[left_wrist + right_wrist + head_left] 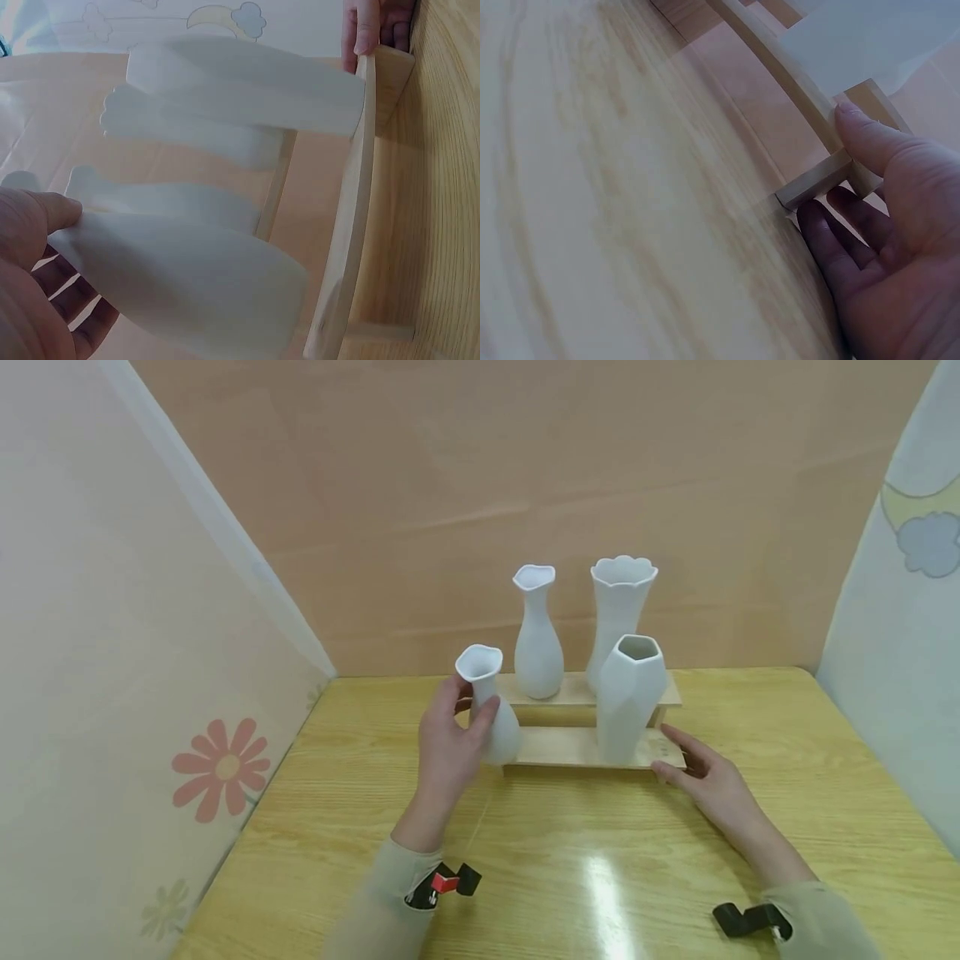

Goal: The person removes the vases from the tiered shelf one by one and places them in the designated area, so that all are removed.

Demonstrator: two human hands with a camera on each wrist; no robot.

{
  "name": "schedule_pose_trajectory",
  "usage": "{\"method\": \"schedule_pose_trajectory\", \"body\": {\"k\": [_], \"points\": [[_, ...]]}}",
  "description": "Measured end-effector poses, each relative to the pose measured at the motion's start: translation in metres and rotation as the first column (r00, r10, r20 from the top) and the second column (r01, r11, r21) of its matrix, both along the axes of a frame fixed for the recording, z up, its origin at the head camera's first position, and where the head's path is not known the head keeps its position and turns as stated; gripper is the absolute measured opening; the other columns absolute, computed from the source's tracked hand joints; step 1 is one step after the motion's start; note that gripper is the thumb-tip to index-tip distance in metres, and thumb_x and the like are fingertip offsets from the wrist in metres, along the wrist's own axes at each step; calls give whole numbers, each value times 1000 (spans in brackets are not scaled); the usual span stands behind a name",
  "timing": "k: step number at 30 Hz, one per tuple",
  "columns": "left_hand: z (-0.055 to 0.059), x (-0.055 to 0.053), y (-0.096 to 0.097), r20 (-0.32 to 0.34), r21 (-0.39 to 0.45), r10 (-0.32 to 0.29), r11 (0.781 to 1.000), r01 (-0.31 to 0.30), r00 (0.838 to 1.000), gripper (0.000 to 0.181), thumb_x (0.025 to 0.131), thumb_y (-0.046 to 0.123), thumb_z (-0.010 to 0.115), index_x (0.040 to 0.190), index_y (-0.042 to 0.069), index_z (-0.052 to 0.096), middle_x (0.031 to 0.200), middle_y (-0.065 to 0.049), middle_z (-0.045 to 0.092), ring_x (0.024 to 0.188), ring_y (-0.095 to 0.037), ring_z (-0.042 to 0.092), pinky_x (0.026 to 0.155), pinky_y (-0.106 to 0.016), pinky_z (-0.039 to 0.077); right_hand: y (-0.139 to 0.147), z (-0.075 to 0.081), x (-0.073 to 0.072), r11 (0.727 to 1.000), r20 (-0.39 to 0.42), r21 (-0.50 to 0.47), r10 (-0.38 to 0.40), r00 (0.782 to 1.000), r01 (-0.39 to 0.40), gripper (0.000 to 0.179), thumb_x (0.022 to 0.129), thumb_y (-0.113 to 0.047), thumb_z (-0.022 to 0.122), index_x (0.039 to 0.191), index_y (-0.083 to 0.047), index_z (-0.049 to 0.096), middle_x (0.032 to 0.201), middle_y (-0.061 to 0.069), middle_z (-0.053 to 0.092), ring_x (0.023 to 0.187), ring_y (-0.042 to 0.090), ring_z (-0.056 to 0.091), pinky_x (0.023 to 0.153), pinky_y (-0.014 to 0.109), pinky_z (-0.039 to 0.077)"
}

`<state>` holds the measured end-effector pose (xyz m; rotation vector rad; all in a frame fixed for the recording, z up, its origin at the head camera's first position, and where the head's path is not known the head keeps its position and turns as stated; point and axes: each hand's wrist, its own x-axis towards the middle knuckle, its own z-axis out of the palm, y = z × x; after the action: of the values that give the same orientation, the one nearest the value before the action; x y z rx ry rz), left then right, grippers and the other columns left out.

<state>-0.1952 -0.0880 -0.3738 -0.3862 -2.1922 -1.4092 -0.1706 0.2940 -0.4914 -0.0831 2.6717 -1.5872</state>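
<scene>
My left hand [452,739] grips a white bulb-bodied vase [501,735] round its narrow neck, thumb in front and fingers behind. That vase leans a little, at the left end of the lower step of a two-step wooden stand [558,746]. In the left wrist view a slim gap shows between its base [289,315] and the step's edge. My right hand [708,781] holds the stand's right end, its thumb on the step's front corner and the fingers by the end support [817,180]. A faceted white vase [632,702] stands upright on the lower step, near that hand.
On the upper step stand a slender-necked white vase [538,652] and a taller scallop-rimmed vase [618,610]. The stand rests on a wood-grain table [540,860]. Behind is a brown paper-like wall [450,485], and a pale flower-printed wall [150,635] rises at the left.
</scene>
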Motion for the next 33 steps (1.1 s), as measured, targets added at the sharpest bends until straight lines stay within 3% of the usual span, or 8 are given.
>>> {"method": "schedule_pose_trajectory", "body": {"k": [8,15,18,22,27,33], "points": [[-4,4,-30,5,31,50,998,-50,999,36,101,8,81,135,2,69,125,-13,71,116,-31,69,103,-51,60,-3,1,2,1000,23,-1,8,1000,-8,83,109,-49,70,177,-24,29,179,20,25,157,57,32,118,74,36],[-9,-6,-46,-39,45,85,996,-83,996,41,102,6,80,139,-2,66,127,-16,71,117,-33,69,102,-53,59,-1,3,6,1000,42,-12,0,999,0,82,109,-50,69,177,-27,29,179,18,23,158,54,30,121,69,36],[-12,-12,-51,-38,35,96,995,-95,995,40,102,6,79,139,-3,66,127,-18,71,118,-34,69,103,-52,59,-1,4,9,1000,49,-4,-10,999,10,82,108,-52,69,176,-29,30,179,16,25,159,51,31,121,40,43],[-18,-21,-55,-26,30,121,992,-120,992,39,103,7,78,139,-4,66,127,-19,71,118,-36,69,103,-54,59,-2,2,10,999,43,-42,-6,999,7,82,108,-50,71,176,-27,31,180,14,24,160,49,30,97,4,39],[-29,-35,-56,13,43,157,987,-158,987,39,105,10,77,140,-2,65,128,-19,70,119,-35,68,104,-52,58,-1,1,10,998,40,-60,-5,999,8,83,108,-50,71,176,-25,31,180,14,23,160,50,29,91,0,36],[-37,-49,-53,-13,55,163,985,-162,986,37,104,8,78,137,-4,66,127,-21,70,119,-37,68,103,-53,59,-2,-1,9,998,45,-58,-6,999,8,83,108,-48,71,176,-25,30,179,15,24,159,49,31,92,1,36]]}}
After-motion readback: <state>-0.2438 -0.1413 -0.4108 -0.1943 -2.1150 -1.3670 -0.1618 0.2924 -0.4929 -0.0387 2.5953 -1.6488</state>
